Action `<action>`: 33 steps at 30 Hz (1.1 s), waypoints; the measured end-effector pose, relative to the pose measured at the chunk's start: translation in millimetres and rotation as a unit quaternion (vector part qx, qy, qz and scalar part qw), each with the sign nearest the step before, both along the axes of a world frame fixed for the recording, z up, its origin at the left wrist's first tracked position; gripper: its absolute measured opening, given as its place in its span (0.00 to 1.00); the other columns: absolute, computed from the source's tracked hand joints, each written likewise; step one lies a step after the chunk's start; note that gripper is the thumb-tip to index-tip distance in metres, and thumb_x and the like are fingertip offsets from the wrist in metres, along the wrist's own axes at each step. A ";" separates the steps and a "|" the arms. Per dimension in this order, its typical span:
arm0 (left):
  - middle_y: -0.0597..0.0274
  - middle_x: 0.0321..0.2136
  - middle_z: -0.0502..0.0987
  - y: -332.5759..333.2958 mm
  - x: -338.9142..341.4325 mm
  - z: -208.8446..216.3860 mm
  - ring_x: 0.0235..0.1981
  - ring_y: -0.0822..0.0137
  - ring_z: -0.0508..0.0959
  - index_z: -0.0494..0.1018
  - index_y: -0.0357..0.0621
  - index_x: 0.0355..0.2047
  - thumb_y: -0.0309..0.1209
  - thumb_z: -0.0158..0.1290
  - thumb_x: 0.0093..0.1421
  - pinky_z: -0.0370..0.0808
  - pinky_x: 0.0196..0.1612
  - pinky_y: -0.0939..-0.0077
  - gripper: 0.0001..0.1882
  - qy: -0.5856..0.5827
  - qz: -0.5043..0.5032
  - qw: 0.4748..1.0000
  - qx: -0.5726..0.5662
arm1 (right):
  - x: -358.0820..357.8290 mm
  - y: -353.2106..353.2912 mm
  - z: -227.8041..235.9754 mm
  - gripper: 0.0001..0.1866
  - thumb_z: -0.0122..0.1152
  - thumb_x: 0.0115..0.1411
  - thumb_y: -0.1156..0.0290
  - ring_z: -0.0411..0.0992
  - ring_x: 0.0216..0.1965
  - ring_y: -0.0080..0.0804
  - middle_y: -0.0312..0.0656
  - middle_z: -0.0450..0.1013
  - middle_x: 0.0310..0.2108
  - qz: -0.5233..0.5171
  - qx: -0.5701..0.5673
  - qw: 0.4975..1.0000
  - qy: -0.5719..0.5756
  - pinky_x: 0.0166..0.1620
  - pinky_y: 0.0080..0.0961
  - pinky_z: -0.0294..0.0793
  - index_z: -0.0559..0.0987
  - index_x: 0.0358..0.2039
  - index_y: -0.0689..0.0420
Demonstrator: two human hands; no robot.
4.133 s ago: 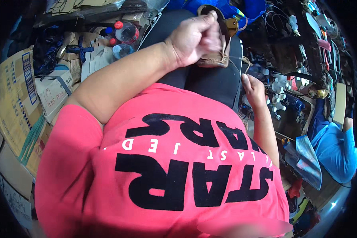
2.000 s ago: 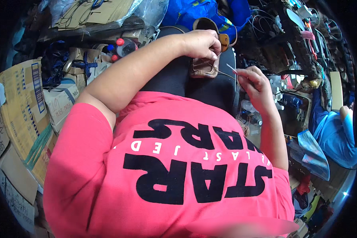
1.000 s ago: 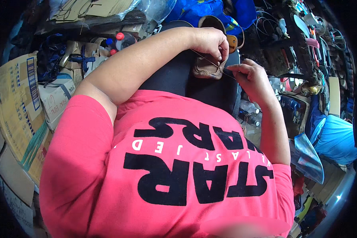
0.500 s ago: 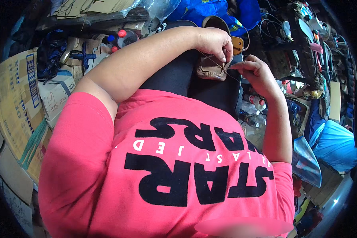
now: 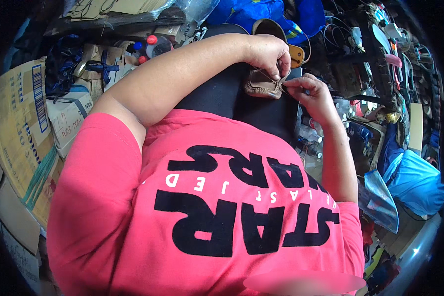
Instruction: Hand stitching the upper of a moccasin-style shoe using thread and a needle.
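Observation:
A brown leather shoe [image 5: 262, 88] lies across my lap, with visible stitching along its rounded toe end. My left hand [image 5: 270, 55] reaches over it from the left, thumb and fingers closed in a pinch above the shoe's right side. What those fingertips grip is too small to make out. A thin pale thread [image 5: 267, 75] runs from beneath this hand over the shoe. At the shoe's right edge is my right hand [image 5: 311, 94], its thumb and forefinger pinched together on the thread close to the leather. The shoe's far part is hidden behind my left hand.
Beyond my left hand are another dark shoe opening [image 5: 269, 27] and a tan leather piece with holes [image 5: 296, 56]. Plastic bottles [image 5: 311, 133] lie right of my legs. Cardboard boxes [image 5: 22, 118] crowd the left side; a cluttered rack [image 5: 380, 64] stands at right.
My right hand has moved slightly left and in against the shoe's edge, its fingers now nearer my left fingertips. The left hand has stayed nearly in place.

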State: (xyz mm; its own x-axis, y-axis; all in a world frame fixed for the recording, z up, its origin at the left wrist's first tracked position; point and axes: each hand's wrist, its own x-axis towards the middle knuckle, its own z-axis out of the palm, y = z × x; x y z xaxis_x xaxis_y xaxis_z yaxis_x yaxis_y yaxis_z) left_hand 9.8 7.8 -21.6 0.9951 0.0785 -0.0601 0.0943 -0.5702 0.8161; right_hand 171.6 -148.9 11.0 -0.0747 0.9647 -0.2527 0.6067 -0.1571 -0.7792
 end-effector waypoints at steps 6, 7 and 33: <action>0.57 0.33 0.72 -12.9 -12.9 -2.0 0.39 0.58 0.74 0.76 0.44 0.31 0.22 0.56 0.45 0.71 0.43 0.68 0.11 -0.067 0.093 0.993 0.040 | -17.2 1.6 0.0 0.07 0.62 0.53 0.78 0.73 0.34 0.30 0.41 0.71 0.30 -0.011 0.080 0.996 -0.050 0.37 0.24 0.71 0.81 0.34 0.58; 0.56 0.35 0.71 -15.8 -19.6 -2.1 0.41 0.56 0.73 0.73 0.43 0.32 0.20 0.52 0.46 0.71 0.44 0.67 0.11 -0.146 0.172 0.971 0.076 | -16.7 -1.2 2.3 0.08 0.62 0.53 0.78 0.72 0.34 0.30 0.40 0.71 0.30 -0.015 0.079 0.996 -0.041 0.36 0.24 0.70 0.81 0.35 0.57; 0.69 0.25 0.68 -54.5 -70.5 -4.8 0.34 0.67 0.70 0.81 0.69 0.34 0.35 0.58 0.53 0.61 0.39 0.67 0.09 -0.111 0.252 0.921 0.274 | 12.6 10.1 -16.0 0.12 0.55 0.57 0.81 0.69 0.42 0.31 0.39 0.71 0.36 0.029 0.000 0.999 0.033 0.48 0.25 0.68 0.82 0.39 0.53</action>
State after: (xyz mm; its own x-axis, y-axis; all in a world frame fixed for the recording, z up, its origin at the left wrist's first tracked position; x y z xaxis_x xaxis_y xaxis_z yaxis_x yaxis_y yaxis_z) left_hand -60.6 -46.7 -26.4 0.8067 0.4927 0.3265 0.3262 -0.8318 0.4492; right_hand 184.2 -138.9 -5.0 -0.1468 0.9584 -0.2448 0.5613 -0.1230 -0.8184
